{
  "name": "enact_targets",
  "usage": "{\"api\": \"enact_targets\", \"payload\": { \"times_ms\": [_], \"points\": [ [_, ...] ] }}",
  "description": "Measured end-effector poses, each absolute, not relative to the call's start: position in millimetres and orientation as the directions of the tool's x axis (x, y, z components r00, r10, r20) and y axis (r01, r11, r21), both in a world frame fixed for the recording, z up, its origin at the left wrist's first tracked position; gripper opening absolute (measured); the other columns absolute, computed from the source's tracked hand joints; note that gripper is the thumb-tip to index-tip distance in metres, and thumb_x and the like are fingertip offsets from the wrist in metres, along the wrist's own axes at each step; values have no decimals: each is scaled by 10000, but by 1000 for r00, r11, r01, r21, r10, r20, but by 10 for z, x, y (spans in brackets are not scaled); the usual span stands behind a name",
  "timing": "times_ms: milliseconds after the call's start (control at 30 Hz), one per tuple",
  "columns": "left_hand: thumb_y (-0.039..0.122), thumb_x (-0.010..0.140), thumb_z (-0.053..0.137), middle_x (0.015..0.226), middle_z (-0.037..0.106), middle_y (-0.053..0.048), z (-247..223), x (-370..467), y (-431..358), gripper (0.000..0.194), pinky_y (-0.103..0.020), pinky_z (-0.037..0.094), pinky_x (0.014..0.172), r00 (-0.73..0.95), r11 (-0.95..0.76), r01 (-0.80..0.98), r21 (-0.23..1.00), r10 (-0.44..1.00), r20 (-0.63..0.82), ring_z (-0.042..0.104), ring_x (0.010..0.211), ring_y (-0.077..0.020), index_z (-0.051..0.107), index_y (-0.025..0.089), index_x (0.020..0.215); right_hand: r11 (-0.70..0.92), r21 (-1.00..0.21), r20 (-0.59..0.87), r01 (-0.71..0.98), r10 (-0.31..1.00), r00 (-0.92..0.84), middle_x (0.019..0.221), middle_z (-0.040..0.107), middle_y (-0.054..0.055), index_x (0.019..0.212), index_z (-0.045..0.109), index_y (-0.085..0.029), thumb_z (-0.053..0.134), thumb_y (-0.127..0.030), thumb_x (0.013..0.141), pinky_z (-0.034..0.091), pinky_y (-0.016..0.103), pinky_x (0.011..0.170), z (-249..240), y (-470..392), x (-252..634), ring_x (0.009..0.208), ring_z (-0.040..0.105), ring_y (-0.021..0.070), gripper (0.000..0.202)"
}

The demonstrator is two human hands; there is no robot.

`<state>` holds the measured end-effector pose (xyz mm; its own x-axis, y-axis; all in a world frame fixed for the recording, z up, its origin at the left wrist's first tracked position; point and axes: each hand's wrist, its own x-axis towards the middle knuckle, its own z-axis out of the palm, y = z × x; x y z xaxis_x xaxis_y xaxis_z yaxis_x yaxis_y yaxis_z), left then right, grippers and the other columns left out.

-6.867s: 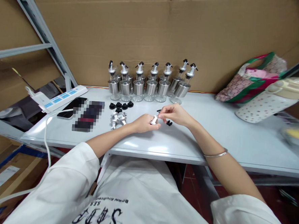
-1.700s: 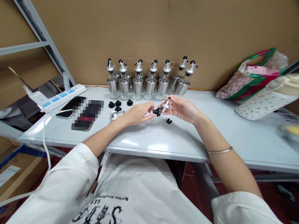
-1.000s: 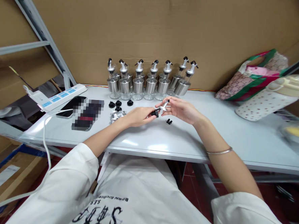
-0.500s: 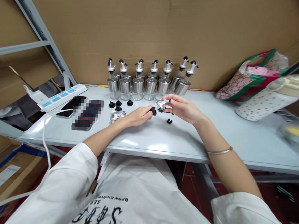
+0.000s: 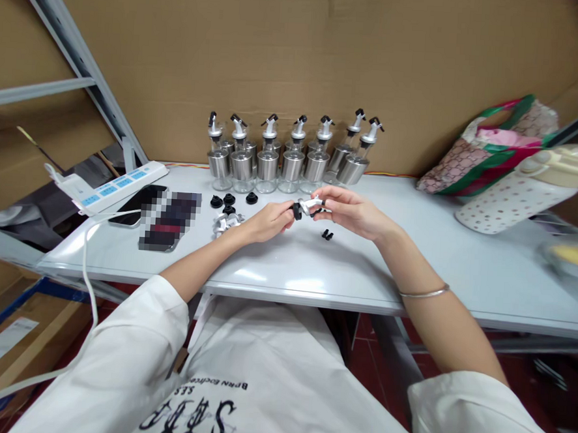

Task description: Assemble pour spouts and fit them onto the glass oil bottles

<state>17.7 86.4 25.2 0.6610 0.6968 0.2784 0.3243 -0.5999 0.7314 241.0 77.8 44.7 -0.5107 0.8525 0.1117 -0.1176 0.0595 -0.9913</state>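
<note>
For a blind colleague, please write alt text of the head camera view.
Left hand and right hand hold a silver pour spout with a black stopper over a white table; spouted bottles line the back.

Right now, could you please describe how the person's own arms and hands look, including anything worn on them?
Both hands, the left hand and the right hand, are bare, with no gloves. The forearms are bare too. Loose white short sleeves cover the upper arms. A thin silver-coloured bangle circles the right forearm. No rings or watch are visible. The white top carries dark printed lettering on the front.
</note>
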Motion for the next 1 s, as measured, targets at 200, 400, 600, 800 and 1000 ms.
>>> {"api": "enact_targets", "payload": {
  "times_ms": [200,400,600,800,1000],
  "points": [
    [271,901,324,619,516,17,255,173,866,271,-240,382,638,635,-614,371,696,715,293,480,588,-106,464,168,693,66,-994,104,-89,834,-542,844,705,8,934,672,-219,790,-358,704,517,352,881,433,789,2450,827,676,148,293],
    [326,896,296,606,496,17,250,174,870,290,-244,371,621,637,-637,349,687,699,324,459,567,-112,424,186,677,35,-997,70,-68,767,-637,858,734,28,930,642,-202,799,-313,701,538,398,851,470,759,2457,806,702,171,299],
    [347,910,283,599,483,18,261,156,881,297,-252,365,612,639,-665,392,635,694,332,456,563,-119,399,195,683,21,-997,61,-69,747,-662,808,730,14,906,654,-192,809,-278,687,550,338,782,467,760,2446,732,700,147,281],
    [318,909,277,599,474,20,283,166,845,262,-254,362,605,670,-708,432,559,667,327,442,565,-125,378,202,697,64,-998,35,18,738,-674,781,716,20,873,694,-173,813,-301,672,544,312,721,472,761,2461,694,681,141,267],
    [278,875,301,609,442,22,295,176,832,196,-258,318,569,675,-727,498,472,667,316,420,561,-130,400,198,726,48,-996,-14,70,724,-690,747,706,17,826,703,-155,821,-283,653,527,281,673,489,753,2456,677,669,132,246]
  ]
}}
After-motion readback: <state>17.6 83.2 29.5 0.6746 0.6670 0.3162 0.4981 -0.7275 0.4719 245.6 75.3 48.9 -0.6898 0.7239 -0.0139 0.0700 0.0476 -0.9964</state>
